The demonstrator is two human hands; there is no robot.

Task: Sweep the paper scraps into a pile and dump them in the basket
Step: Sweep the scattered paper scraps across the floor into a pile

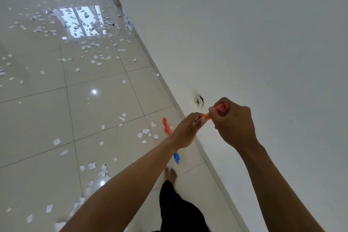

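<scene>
White wall point(263, 33) fills the right side; glossy tiled floor point(47, 111) on the left, window glare at the far end. Paper scraps point(84, 24): scattered, thickest around the glare, thinner toward the person, a few loose clusters near the bare foot point(170, 173). No pile formed yet.

Dark trouser leg point(178, 211) at bottom centre.

Broom point(167, 126): orange and blue head, blurred, low by the skirting point(169, 84), partly hidden behind the left wrist. A few scraps lie just beside the head.

Right grip point(233, 124): fingers curled round the pink top end of the handle. Left grip point(188, 130): wrapped round the handle just below, orange shaft showing between the two.

Wall socket point(199, 100) just above the hands.
</scene>
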